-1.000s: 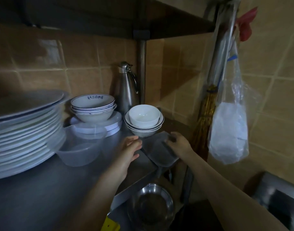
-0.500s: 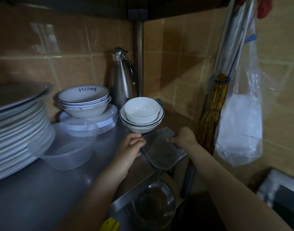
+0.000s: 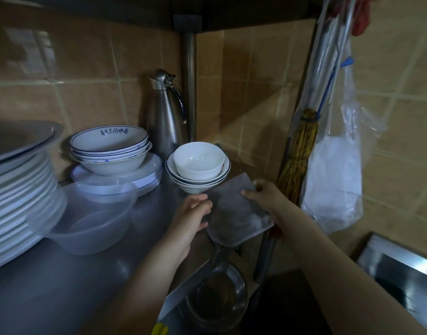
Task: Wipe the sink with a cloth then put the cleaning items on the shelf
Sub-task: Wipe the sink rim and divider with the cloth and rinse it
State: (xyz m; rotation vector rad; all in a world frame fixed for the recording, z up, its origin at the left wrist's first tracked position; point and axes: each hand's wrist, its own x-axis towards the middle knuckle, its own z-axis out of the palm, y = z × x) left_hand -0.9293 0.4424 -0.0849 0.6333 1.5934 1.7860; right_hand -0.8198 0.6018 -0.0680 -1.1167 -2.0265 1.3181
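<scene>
Dim kitchen corner, tan tiled wall (image 3: pixel 256 93) running behind and to the right of both hands. A brushed steel shelf (image 3: pixel 50 286) is carrying everything, with a dark upper shelf (image 3: pixel 135 10) overhead and a steel post (image 3: pixel 190 81) standing in the corner.

A folded grey cloth (image 3: pixel 236 213) is lying flat on the shelf's front right corner, between the two hands, its near end overhanging the edge.

The left hand (image 3: pixel 190 218) is sitting at the cloth's left edge with fingers curled, fingertips touching the fabric; cannot tell if it is actually pinching it. The right hand (image 3: pixel 268 199) is gripping the cloth's right edge near the far corner, thumb lying on top.

Just beyond the hands a stack of small white bowls (image 3: pixel 198 165) is standing, nearly touching the cloth's far edge. A tall steel flask (image 3: pixel 166 117) is standing behind that.

Left of the left hand: a clear plastic bowl (image 3: pixel 94 221), blue-rimmed white bowls (image 3: pixel 110 151) sitting on flat white lids, and a tall stack of white plates (image 3: pixel 19 189) at the far left.

Right of the right hand a straw broom (image 3: pixel 299 151) and a clear plastic bag (image 3: pixel 333 177) are hanging against the wall.

Below the hands a round steel bowl (image 3: pixel 214 298) is sitting on a lower level. The steel sink (image 3: pixel 401 269) is showing at lower right, under the right forearm.
</scene>
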